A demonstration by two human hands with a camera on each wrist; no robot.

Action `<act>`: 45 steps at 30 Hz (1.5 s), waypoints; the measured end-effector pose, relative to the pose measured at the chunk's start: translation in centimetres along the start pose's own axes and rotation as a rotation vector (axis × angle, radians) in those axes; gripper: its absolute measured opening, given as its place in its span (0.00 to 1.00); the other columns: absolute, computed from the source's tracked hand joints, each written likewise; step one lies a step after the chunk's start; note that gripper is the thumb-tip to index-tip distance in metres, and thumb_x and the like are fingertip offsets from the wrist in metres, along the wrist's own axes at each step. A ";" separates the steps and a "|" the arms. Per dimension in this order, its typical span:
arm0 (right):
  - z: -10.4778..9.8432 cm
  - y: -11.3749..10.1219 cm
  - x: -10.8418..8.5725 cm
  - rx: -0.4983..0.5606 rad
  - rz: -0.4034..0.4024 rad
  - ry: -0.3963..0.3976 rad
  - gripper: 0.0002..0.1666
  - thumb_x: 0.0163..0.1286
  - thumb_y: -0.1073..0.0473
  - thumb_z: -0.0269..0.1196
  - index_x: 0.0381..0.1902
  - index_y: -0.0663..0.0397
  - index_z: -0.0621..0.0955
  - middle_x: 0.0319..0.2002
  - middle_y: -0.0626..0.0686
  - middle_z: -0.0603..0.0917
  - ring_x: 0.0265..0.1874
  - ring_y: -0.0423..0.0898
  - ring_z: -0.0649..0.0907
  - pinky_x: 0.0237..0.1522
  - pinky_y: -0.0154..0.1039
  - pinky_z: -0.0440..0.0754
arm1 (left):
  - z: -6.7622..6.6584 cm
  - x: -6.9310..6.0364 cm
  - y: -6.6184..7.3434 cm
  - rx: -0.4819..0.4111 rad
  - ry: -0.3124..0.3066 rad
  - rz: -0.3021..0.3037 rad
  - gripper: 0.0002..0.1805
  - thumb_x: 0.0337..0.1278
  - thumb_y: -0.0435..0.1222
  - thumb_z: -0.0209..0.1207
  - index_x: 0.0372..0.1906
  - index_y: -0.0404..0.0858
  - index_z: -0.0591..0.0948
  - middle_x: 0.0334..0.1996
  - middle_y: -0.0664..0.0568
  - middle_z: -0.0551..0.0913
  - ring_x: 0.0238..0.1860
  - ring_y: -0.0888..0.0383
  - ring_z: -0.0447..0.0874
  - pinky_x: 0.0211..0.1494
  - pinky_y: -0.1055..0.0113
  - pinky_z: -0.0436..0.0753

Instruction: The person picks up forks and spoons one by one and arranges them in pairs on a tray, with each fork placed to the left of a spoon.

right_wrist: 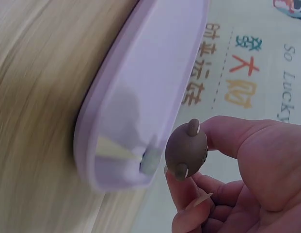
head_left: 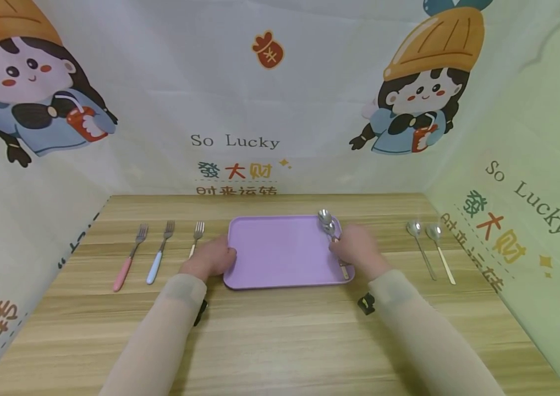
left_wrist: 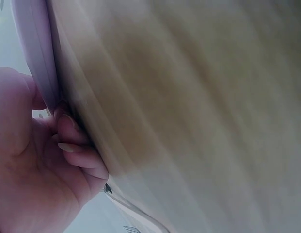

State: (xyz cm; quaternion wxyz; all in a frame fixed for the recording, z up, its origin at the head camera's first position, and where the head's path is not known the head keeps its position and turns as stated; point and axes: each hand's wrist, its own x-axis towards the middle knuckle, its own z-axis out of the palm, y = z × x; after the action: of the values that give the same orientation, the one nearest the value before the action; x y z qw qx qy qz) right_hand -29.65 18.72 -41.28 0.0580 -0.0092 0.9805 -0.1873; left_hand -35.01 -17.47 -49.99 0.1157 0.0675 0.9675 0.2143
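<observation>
A purple tray [head_left: 280, 250] lies on the wooden table. My left hand [head_left: 210, 256] grips its left edge; in the left wrist view, thumb and curled fingers [left_wrist: 75, 148] close on the rim. At the tray's right end, my right hand [head_left: 356, 247] pinches a spoon [head_left: 325, 216] whose handle ends in a brown animal-head knob [right_wrist: 185, 151]. Another spoon [head_left: 344, 270] with a cream handle lies on the tray beneath, partly hidden by the hand. A light-handled fork [head_left: 198, 230] lies beside the left hand, which covers part of its handle.
Left of the tray lie a pink-handled fork [head_left: 124, 272] and a blue-handled fork [head_left: 155, 267]. A grey-handled spoon [head_left: 423, 250] and a cream-handled spoon [head_left: 442, 254] lie at the right. Printed cloth [head_left: 319, 110] stands behind and along both sides of the table.
</observation>
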 end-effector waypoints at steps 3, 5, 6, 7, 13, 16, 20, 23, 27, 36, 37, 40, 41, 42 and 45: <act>0.4 -0.9 -0.2 0.000 -0.011 0.000 0.18 0.72 0.56 0.69 0.21 0.51 0.80 0.20 0.50 0.86 0.21 0.45 0.83 0.25 0.35 0.77 | -0.4 -0.7 0.6 -0.004 -0.008 -0.006 0.38 0.79 0.45 0.44 0.80 0.22 0.64 0.77 0.26 0.72 0.78 0.27 0.72 0.83 0.35 0.71; 0.8 -1.3 -0.1 -0.018 -0.015 -0.002 0.17 0.72 0.56 0.68 0.22 0.52 0.81 0.21 0.51 0.86 0.22 0.46 0.84 0.27 0.37 0.78 | -0.6 -1.1 0.9 -0.008 -0.007 -0.005 0.38 0.79 0.45 0.44 0.81 0.22 0.63 0.78 0.25 0.71 0.78 0.27 0.71 0.83 0.35 0.70; 1.1 -1.4 0.1 -0.028 -0.008 -0.008 0.17 0.73 0.56 0.68 0.23 0.53 0.81 0.22 0.52 0.86 0.23 0.47 0.84 0.28 0.38 0.79 | -0.6 -1.1 0.9 -0.017 0.000 -0.004 0.38 0.78 0.45 0.44 0.81 0.22 0.64 0.78 0.26 0.71 0.78 0.27 0.71 0.83 0.35 0.70; 1.4 -1.3 0.4 -0.034 -0.002 -0.015 0.17 0.73 0.55 0.68 0.23 0.53 0.81 0.23 0.53 0.86 0.23 0.48 0.84 0.28 0.39 0.80 | -0.7 -1.3 1.1 -0.015 -0.006 -0.001 0.38 0.79 0.45 0.44 0.80 0.21 0.64 0.78 0.25 0.71 0.78 0.27 0.71 0.83 0.35 0.70; 6.3 2.0 4.7 -0.046 -0.047 -0.004 0.18 0.70 0.55 0.69 0.21 0.51 0.78 0.20 0.51 0.80 0.18 0.47 0.78 0.22 0.41 0.79 | -1.2 -2.2 1.8 -0.016 -0.009 0.002 0.37 0.78 0.44 0.43 0.79 0.20 0.64 0.76 0.24 0.72 0.77 0.26 0.72 0.82 0.35 0.71; 8.3 3.5 6.7 -0.019 -0.051 -0.008 0.19 0.69 0.53 0.71 0.20 0.49 0.78 0.19 0.49 0.80 0.18 0.46 0.78 0.21 0.40 0.79 | -1.7 -3.2 2.7 -0.013 -0.022 -0.003 0.36 0.81 0.43 0.42 0.80 0.20 0.63 0.78 0.25 0.71 0.78 0.27 0.71 0.84 0.36 0.70; 9.4 4.3 7.8 -0.005 -0.038 -0.004 0.21 0.69 0.48 0.73 0.21 0.47 0.79 0.20 0.48 0.82 0.19 0.45 0.80 0.23 0.41 0.81 | -1.9 -3.5 3.0 -0.007 -0.010 -0.001 0.36 0.80 0.43 0.41 0.79 0.20 0.64 0.77 0.25 0.72 0.77 0.27 0.72 0.83 0.36 0.70; 9.5 4.3 8.0 -0.017 -0.035 -0.006 0.22 0.68 0.45 0.74 0.20 0.47 0.80 0.20 0.48 0.83 0.18 0.45 0.80 0.23 0.41 0.81 | -1.9 -3.6 3.1 0.003 -0.008 0.004 0.36 0.80 0.42 0.41 0.79 0.20 0.64 0.76 0.24 0.72 0.77 0.26 0.72 0.83 0.35 0.71; 9.0 3.6 7.1 -0.004 -0.032 -0.014 0.22 0.69 0.46 0.73 0.20 0.47 0.79 0.20 0.48 0.83 0.19 0.45 0.80 0.23 0.41 0.81 | -1.9 -3.7 3.1 -0.011 -0.025 -0.005 0.36 0.82 0.42 0.41 0.81 0.21 0.62 0.79 0.25 0.69 0.80 0.27 0.69 0.85 0.37 0.68; 5.7 0.0 2.9 -0.007 -0.015 -0.016 0.21 0.70 0.55 0.72 0.20 0.52 0.78 0.20 0.52 0.83 0.18 0.46 0.79 0.24 0.39 0.81 | -1.7 -3.4 2.9 -0.006 -0.013 -0.009 0.37 0.80 0.43 0.41 0.81 0.21 0.63 0.79 0.25 0.70 0.79 0.27 0.69 0.85 0.36 0.68; 5.6 -0.1 2.8 -0.008 -0.010 -0.021 0.21 0.70 0.55 0.73 0.20 0.53 0.79 0.20 0.52 0.83 0.19 0.46 0.80 0.24 0.39 0.82 | -1.6 -3.4 2.9 -0.004 -0.011 -0.005 0.36 0.80 0.43 0.41 0.81 0.21 0.63 0.78 0.25 0.70 0.79 0.27 0.70 0.85 0.36 0.68; 5.5 0.0 2.5 -0.001 -0.040 -0.001 0.21 0.70 0.54 0.73 0.19 0.51 0.78 0.20 0.50 0.82 0.18 0.44 0.78 0.22 0.37 0.79 | -1.5 -3.3 2.7 -0.004 -0.012 0.000 0.36 0.81 0.42 0.41 0.81 0.21 0.62 0.79 0.26 0.70 0.79 0.27 0.70 0.85 0.36 0.69; 4.8 -0.7 1.9 0.001 -0.026 -0.010 0.22 0.71 0.54 0.73 0.19 0.52 0.78 0.20 0.50 0.82 0.18 0.44 0.78 0.22 0.36 0.79 | -1.5 -3.3 2.7 -0.003 -0.011 0.000 0.36 0.81 0.42 0.41 0.81 0.21 0.62 0.79 0.26 0.70 0.79 0.28 0.70 0.85 0.36 0.69; 4.7 -0.8 1.6 0.000 -0.032 -0.004 0.23 0.71 0.54 0.73 0.18 0.51 0.77 0.19 0.49 0.82 0.18 0.43 0.77 0.22 0.35 0.78 | -1.5 -3.2 2.7 -0.002 -0.010 0.000 0.36 0.81 0.43 0.42 0.81 0.21 0.62 0.79 0.26 0.70 0.79 0.28 0.70 0.85 0.36 0.69; 3.8 -1.7 0.5 0.000 -0.037 0.005 0.24 0.72 0.56 0.72 0.17 0.50 0.76 0.19 0.49 0.81 0.18 0.42 0.76 0.20 0.32 0.74 | -1.4 -3.1 2.5 -0.003 -0.009 -0.001 0.36 0.81 0.43 0.42 0.81 0.21 0.62 0.79 0.25 0.70 0.79 0.27 0.69 0.85 0.36 0.68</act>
State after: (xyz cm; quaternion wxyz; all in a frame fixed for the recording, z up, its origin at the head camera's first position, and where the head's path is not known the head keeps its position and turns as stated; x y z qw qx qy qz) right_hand -29.75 15.68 -44.24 0.0519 -0.0269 0.9804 -0.1884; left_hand -32.19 -16.32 -47.02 0.1201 0.0676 0.9668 0.2152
